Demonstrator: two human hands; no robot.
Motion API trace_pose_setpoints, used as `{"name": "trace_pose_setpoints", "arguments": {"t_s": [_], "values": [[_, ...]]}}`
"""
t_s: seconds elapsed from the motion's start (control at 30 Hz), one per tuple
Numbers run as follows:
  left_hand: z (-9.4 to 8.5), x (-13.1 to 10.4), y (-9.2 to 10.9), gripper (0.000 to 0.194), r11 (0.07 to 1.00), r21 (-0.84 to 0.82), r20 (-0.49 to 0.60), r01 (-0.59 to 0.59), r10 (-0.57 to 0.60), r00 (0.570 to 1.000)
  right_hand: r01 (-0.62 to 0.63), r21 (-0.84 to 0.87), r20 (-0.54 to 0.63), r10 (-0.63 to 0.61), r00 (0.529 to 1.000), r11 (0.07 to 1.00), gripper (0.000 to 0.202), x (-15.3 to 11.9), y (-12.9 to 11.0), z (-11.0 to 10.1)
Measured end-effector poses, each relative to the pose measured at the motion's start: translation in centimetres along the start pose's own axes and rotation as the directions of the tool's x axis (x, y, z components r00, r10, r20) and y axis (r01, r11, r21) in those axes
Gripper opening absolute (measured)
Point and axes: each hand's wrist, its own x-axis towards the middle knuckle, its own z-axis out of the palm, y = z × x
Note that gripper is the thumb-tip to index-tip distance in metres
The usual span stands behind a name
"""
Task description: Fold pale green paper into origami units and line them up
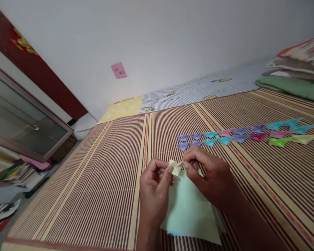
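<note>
Head view: both grips, left [170,169] and right [185,164], pinch a small, creased, pale-yellow folded paper [176,168].

Soft, moderately dim indoor light is falling evenly, source out of view; white wall [172,42] greying toward the upper corners. Faint shading is showing on the pale green paper [191,209]. Wide-angle distortion is stretching the edges; folded paper [176,168] is looking slightly soft.
</note>
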Motion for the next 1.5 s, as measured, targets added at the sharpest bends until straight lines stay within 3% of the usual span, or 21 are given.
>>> {"name": "trace_pose_setpoints", "arguments": {"t_s": [0.3,0.53,0.77,1.13,1.3,1.5], "values": [[0.2,-0.1,0.1,0.013,0.996,-0.074,-0.069,-0.054,0.049,0.996,-0.009,0.159,-0.023,0.012,1.0,0.987,0.014,0.1,-0.3,-0.1],[0.5,-0.1,-0.2,0.006,0.992,-0.042,-0.107,-0.122,0.117,0.987,0.044,0.132,-0.026,-0.041,0.999,0.99,0.015,0.2,-0.4,0.1],[0.3,-0.2,0.0,0.006,0.991,0.061,-0.02,-0.12,0.121,0.992,0.073,0.119,-0.012,-0.072,0.997,0.99,0.016,-0.1,0.0,0.2],[-0.6,0.0,-0.2,0.011,0.996,0.086,0.032,-0.022,0.02,0.999,0.083,0.173,0.059,-0.095,0.994,0.981,0.018,-0.1,0.0,0.0],[-0.7,-0.1,0.0,0.011,0.98,0.18,0.05,-0.079,0.071,0.996,0.082,0.155,0.058,-0.092,0.994,0.984,0.018,0.0,0.0,-0.1],[-0.7,-0.3,0.2,0.012,0.981,0.176,0.053,-0.081,0.073,0.996,0.112,0.144,0.048,-0.12,0.992,0.983,0.018,0.1,0.0,-0.2]]}}
